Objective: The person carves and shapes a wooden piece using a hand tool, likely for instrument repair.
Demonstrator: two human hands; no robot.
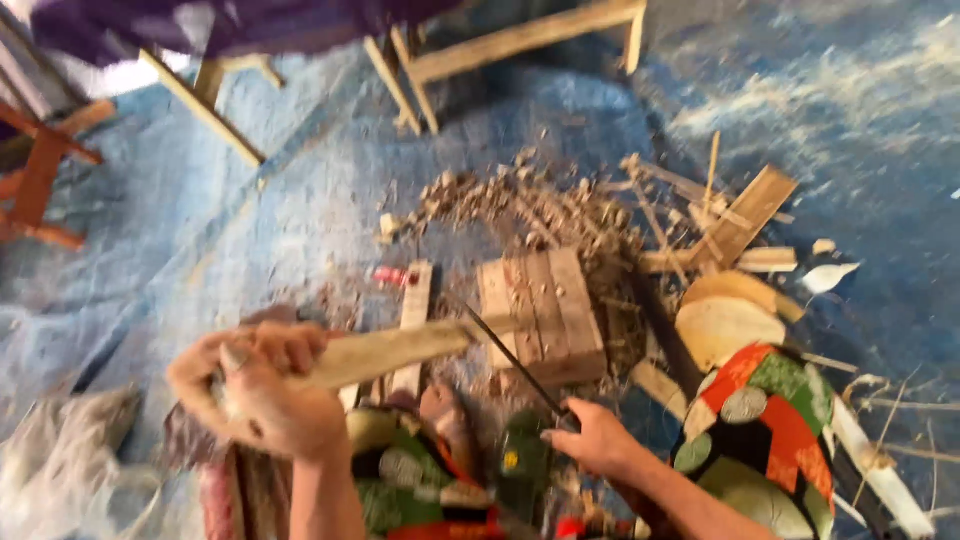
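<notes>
My left hand (262,388) grips one end of a pale wooden stick (395,352) that points right, its far end resting over a square wooden block (545,310). My right hand (597,440) holds a thin dark blade-like tool (505,352) that slants up to the left and meets the stick near the block. My knees in bright red, green and black patterned cloth (765,420) frame the hands. The picture is motion-blurred.
Wood chips and shavings (520,205) lie heaped behind the block on a blue tarpaulin (250,230). Offcut boards (745,215) and rounded wood pieces (725,320) lie at right. Wooden frame legs (520,40) stand at the back, a red wooden frame (40,170) at left.
</notes>
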